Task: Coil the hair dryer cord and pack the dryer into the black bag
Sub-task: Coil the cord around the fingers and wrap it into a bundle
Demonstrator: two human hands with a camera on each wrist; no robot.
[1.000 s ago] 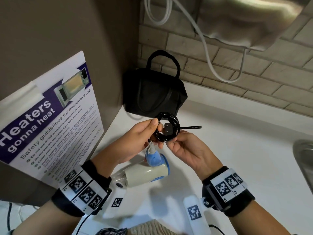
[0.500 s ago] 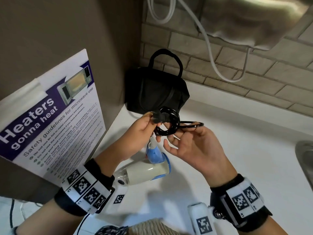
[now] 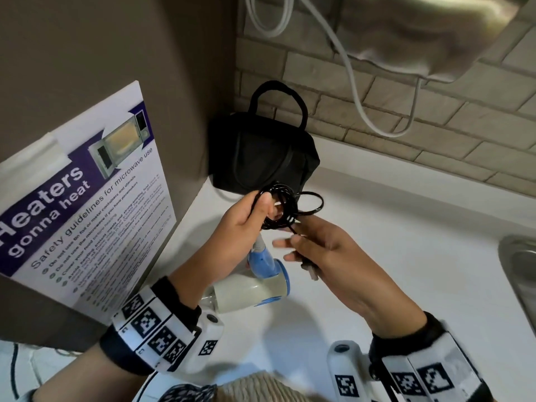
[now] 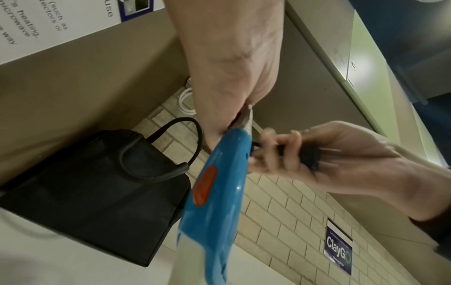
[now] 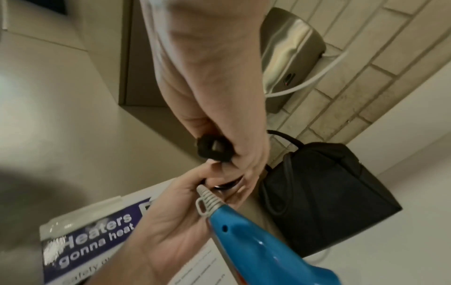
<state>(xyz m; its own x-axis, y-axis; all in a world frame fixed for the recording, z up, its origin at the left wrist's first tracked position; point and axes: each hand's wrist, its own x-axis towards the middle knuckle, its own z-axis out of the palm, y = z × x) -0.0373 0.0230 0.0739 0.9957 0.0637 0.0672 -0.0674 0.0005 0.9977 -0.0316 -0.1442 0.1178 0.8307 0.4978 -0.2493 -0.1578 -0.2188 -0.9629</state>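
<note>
My left hand pinches the coiled black cord above the white counter, thumb on top of the loops. One loop sticks out to the right. My right hand is just below the coil, and its fingers curl round the black plug at the cord's end. The blue and cream hair dryer hangs under my left hand by its grey strain relief. Its blue handle has an orange switch. The black bag stands closed in the corner behind the hands.
A microwave safety poster leans against the brown wall on the left. A metal hand dryer with a white cable hangs on the brick wall above. A steel sink lies at the counter's right edge.
The plug has left the coil: my right hand now holds it and has drawn it down toward me. My left hand still holds the coil, slightly higher.
</note>
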